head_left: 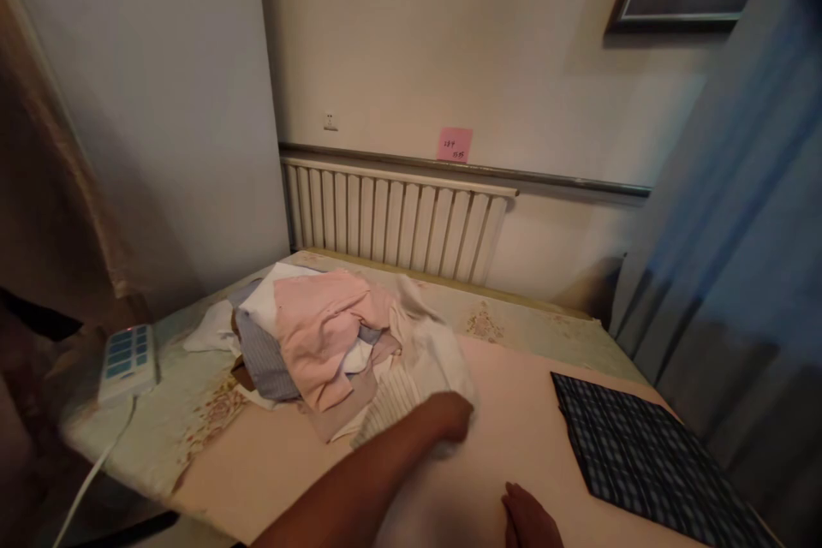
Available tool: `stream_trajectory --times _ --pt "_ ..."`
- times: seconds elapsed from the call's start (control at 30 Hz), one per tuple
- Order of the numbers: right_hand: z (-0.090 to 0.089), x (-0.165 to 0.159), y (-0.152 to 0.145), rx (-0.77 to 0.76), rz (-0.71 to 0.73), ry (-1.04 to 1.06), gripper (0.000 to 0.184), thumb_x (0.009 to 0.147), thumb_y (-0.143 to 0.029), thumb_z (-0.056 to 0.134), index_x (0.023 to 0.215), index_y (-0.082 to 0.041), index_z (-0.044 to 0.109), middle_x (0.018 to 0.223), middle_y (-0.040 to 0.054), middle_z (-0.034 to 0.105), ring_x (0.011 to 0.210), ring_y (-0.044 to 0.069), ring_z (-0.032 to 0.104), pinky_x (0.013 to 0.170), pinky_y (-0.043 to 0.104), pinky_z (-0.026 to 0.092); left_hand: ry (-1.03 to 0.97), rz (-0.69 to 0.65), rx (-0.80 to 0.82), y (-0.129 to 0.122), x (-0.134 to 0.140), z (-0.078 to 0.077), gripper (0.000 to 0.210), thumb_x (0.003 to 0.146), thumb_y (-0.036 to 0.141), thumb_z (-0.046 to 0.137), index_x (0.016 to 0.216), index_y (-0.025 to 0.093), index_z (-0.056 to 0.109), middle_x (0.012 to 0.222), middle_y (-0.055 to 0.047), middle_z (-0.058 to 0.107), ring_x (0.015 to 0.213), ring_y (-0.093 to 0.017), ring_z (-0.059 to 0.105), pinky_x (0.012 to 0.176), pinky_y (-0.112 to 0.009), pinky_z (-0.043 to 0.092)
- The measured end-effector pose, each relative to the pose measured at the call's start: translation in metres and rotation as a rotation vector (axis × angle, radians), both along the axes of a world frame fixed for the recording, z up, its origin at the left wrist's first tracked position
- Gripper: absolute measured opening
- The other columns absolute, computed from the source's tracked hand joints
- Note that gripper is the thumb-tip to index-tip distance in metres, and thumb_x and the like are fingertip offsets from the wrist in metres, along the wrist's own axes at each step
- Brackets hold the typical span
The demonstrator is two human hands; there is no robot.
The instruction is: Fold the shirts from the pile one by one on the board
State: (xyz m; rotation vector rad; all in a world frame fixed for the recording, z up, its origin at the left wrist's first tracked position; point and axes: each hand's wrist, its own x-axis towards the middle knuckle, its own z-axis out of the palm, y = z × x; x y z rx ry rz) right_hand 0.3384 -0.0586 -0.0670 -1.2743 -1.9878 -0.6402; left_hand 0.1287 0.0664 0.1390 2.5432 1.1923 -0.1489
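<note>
Left hand (453, 418) closed round white garment (443, 351), fingertips hidden; right hand (530, 521) nearby, low, can't tell if it grips anything

Slow, low pull seems best, free hand steadying neighbours so nothing drags along

Garment soft, rumpled, thin-looking, lying against right side of clothes pile (321, 317), partly over pink sheet (514, 394)

Dark checked cloth (655, 454) flat, well apart

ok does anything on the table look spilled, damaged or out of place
Nothing looks spilled or clearly damaged. The main untidy spot is the heap of clothes, crumpled together left of centre, which stands out against the dark checked cloth lying flat at the right of the table.
</note>
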Motion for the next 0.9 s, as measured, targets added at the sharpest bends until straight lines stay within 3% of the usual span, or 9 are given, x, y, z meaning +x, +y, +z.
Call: stream_trajectory --times 0.1,0.2,0.37,0.6,0.77,0.9 --pt "0.003 -0.005 -0.005 -0.016 -0.038 0.025 0.03 0.094 -0.034 0.044 0.1 -0.02 0.07 0.103 0.0099 0.073 0.093 0.025 0.07 0.079 0.036 0.059 0.063 -0.099 -0.064 -0.053 0.02 -0.029 0.037 0.06 0.014 0.067 0.097 0.02 0.07 0.099 -0.015 0.073 0.094 -0.035 0.069 0.071 -0.045 0.056" --pt "0.011 -0.011 -0.011 -0.052 -0.079 0.029 0.032 0.095 -0.033 0.042 0.107 -0.02 0.067 0.107 0.0097 0.072 0.095 0.025 0.069 0.08 0.037 0.058 0.081 -0.117 -0.071 -0.086 0.018 -0.045 0.035 0.066 0.019 0.064 0.1 0.016 0.069 0.099 -0.021 0.071 0.095 -0.038 0.068 0.072 -0.048 0.055" --pt "0.021 -0.02 -0.017 -0.12 -0.121 0.097 0.03 0.093 -0.032 0.044 0.113 -0.022 0.064 0.11 0.0097 0.07 0.1 0.025 0.067 0.087 0.04 0.054 -0.029 -0.027 -0.016 -0.112 -0.007 -0.057 0.034 0.077 0.026 0.054 0.11 0.021 0.064 0.11 -0.016 0.068 0.103 -0.033 0.065 0.083 -0.046 0.051" --pt "0.01 -0.018 -0.017 -0.067 -0.113 0.125 0.028 0.093 -0.026 0.042 0.108 -0.02 0.064 0.109 0.0106 0.07 0.101 0.025 0.065 0.088 0.042 0.052 -0.284 0.146 0.011 -0.156 -0.031 -0.081 0.033 0.08 0.021 0.046 0.108 0.028 0.063 0.115 -0.009 0.064 0.108 -0.028 0.057 0.095 -0.044 0.045" --pt "0.013 -0.017 -0.019 -0.13 -0.093 0.136 0.028 0.092 -0.02 0.043 0.11 -0.018 0.064 0.111 0.011 0.069 0.105 0.024 0.063 0.092 0.041 0.05 -0.445 0.153 -0.039 -0.192 -0.049 -0.104 0.038 0.077 0.017 0.048 0.11 0.027 0.061 0.11 -0.008 0.064 0.101 -0.022 0.059 0.089 -0.035 0.049" --pt "0.014 -0.018 -0.02 -0.143 -0.097 0.118 0.029 0.092 -0.021 0.042 0.109 -0.017 0.064 0.113 0.012 0.068 0.107 0.025 0.062 0.093 0.042 0.05 -0.632 0.255 0.058 -0.209 -0.077 -0.117 0.028 0.085 0.019 0.041 0.104 0.027 0.061 0.103 -0.007 0.065 0.097 -0.02 0.06 0.086 -0.032 0.051"
